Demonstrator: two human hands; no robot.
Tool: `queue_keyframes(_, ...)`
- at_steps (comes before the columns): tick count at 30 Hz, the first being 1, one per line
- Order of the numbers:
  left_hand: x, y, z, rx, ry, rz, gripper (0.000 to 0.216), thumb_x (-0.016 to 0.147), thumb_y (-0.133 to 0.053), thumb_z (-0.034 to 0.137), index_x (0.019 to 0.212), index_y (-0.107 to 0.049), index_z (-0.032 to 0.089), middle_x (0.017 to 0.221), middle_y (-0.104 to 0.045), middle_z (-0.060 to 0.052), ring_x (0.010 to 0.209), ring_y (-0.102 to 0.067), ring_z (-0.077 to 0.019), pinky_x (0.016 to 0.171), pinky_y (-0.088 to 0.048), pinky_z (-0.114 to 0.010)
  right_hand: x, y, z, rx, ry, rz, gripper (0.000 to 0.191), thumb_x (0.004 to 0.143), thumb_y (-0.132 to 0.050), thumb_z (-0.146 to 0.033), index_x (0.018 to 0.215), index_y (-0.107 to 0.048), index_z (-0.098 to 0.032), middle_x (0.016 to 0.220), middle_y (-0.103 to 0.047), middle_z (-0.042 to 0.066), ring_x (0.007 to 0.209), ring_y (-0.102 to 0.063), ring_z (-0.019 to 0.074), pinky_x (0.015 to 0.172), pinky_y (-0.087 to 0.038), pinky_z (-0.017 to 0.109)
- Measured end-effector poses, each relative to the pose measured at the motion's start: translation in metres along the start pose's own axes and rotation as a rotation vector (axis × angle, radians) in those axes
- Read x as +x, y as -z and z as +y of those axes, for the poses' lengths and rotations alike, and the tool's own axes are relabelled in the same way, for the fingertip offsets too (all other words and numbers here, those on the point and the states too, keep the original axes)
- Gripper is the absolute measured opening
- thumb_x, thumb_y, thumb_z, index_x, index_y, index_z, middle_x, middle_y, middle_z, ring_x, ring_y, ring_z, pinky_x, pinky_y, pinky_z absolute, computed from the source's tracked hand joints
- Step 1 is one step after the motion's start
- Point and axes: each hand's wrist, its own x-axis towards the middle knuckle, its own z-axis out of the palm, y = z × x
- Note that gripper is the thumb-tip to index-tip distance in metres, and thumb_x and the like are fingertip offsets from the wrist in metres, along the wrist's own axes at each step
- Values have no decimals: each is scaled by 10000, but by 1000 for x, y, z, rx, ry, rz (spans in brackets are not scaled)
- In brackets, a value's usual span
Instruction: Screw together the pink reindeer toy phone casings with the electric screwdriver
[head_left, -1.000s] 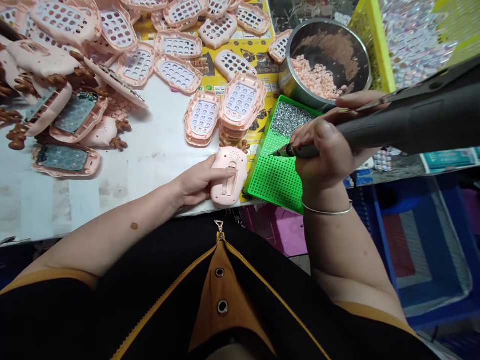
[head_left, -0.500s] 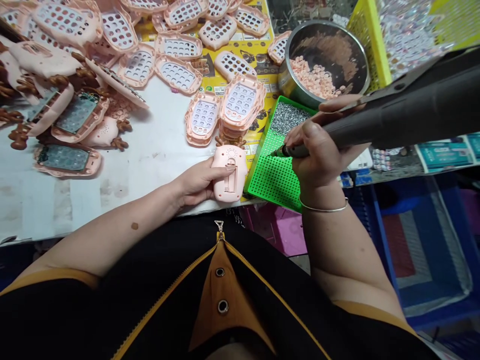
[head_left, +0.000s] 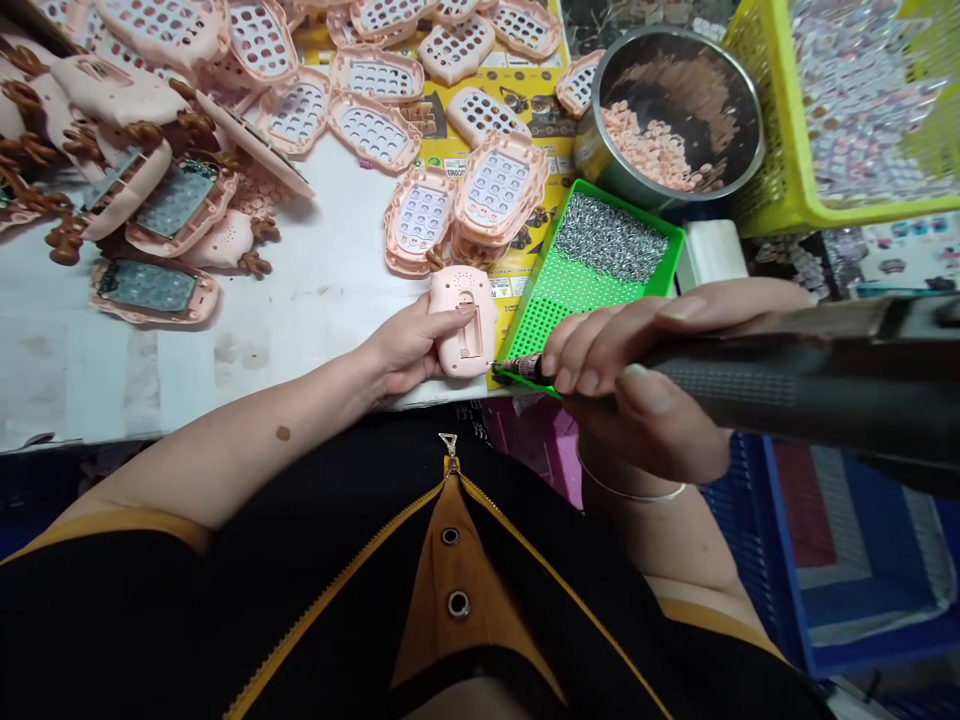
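Observation:
My left hand [head_left: 411,345] grips a pink plastic toy phone [head_left: 454,345] by its left side, back face up, thumb lying near the battery recess. Wrapped around a dark electric screwdriver [head_left: 787,370], my right hand [head_left: 645,370] keeps the tool nearly level. Its tip is at the phone's lower right corner, by a screw hole; whether it touches cannot be made out. Beneath the tool lies a green perforated tray [head_left: 540,318], with a heap of small silvery screws [head_left: 611,240] at its far end. Just beyond the phone are stacked pink front shells [head_left: 499,190] with white keypads.
A steel bowl [head_left: 600,150] of small pink parts stands behind the tray. Right of it is a yellow basket [head_left: 806,190] of clear-wrapped pieces. Half-assembled toys with brown antlers [head_left: 169,285] pile up at left. Blue crates [head_left: 862,600] stand below the table at right.
My right hand has brought the screwdriver from over the green tray down and left to the phone's lower right corner. My left hand still holds the phone. The whole view has shifted slightly.

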Motion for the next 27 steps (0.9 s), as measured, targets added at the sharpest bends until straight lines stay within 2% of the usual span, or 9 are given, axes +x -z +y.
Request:
queue_keyframes(2, 0, 0, 0, 9, -1, -1, 277, 848, -706, 160, 1116, -638, 177, 973, -747, -88, 908, -721, -256, 937, -572, -591, 0, -4, 4, 42, 91, -49, 331, 803, -770, -329, 1105, -639, -360, 529, -548, -96, 351, -451, 135, 347, -437, 311)
queue_keyframes(8, 1, 2, -2, 23, -30, -17, 378, 811, -746, 162, 1165, -616, 189, 1010, -738, -82, 928, -718, -250, 935, -580, -558, -4, -3, 15, -5, -87, -34, 221, 845, -787, -388, 953, -597, -356, 580, -578, -79, 422, -523, 139, 433, -491, 323)
queue_keyframes(16, 2, 0, 1, 82, -23, -22, 386, 863, -685, 152, 1232, -575, 181, 1037, -727, -93, 873, -704, -219, 853, -609, -472, 3, -6, 21, 111, -37, -213, 213, 831, -798, -305, 939, -617, -340, 566, -562, -81, 413, -523, 141, 399, -470, 316)
queue_keyframes(23, 0, -2, 0, 64, -40, 1, 386, 838, -714, 133, 1200, -588, 178, 1044, -730, -84, 951, -713, -239, 906, -604, -492, 1, -5, 7, 97, -97, -175, 211, 817, -819, -328, 916, -633, -331, 561, -560, -74, 418, -527, 145, 408, -482, 327)
queue_keyframes(27, 0, -4, -1, 20, -34, 18, 365, 808, -723, 96, 1144, -599, 172, 1035, -737, -82, 987, -718, -257, 958, -584, -542, 18, -4, -3, 88, 1, -45, 244, 821, -796, -252, 1045, -703, -275, 557, -544, -79, 403, -521, 120, 411, -498, 304)
